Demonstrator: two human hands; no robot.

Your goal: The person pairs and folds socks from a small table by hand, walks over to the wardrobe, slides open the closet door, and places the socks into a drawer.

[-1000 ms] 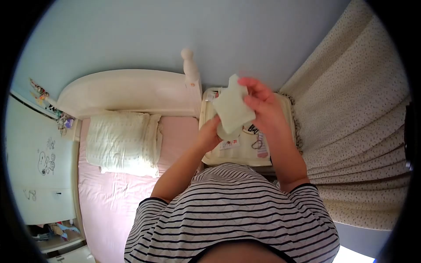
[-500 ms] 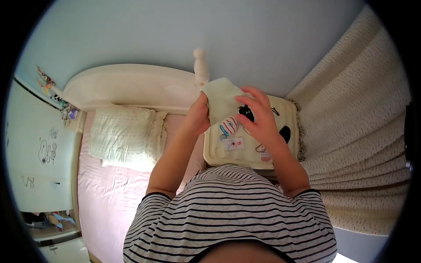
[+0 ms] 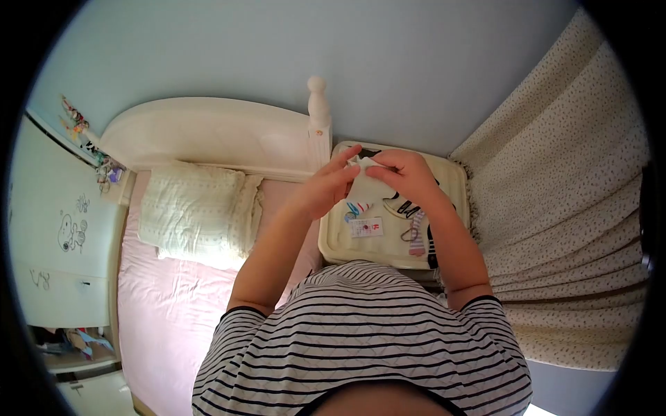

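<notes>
Above the nightstand top (image 3: 336, 244): limp pale cloth (image 3: 366, 186), edge gathered
Left hand (image 3: 327, 191): narrow, pinching cloth's upper edge
Right hand (image 3: 409, 175): pinching likewise
Rim: raised, round-cornered
Card (image 3: 366, 227): flat, six o'clock of cloth
Curtain (image 3: 555, 173): speckled folds, three o'clock
Room: toward smooth wall (image 3: 409, 69), twelve o'clock

1. Pale blue wall (image 3: 388, 62), 12 o'clock.
2. White headboard (image 3: 215, 132), 10 o'clock; pink bed (image 3: 166, 326), 8 o'clock.
3. White cabinet (image 3: 52, 187), 9 o'clock.
4. Speckled curtain (image 3: 562, 187), 3 o'clock.
5. Bright light (image 3: 538, 411), toward 5 o'clock.
</notes>
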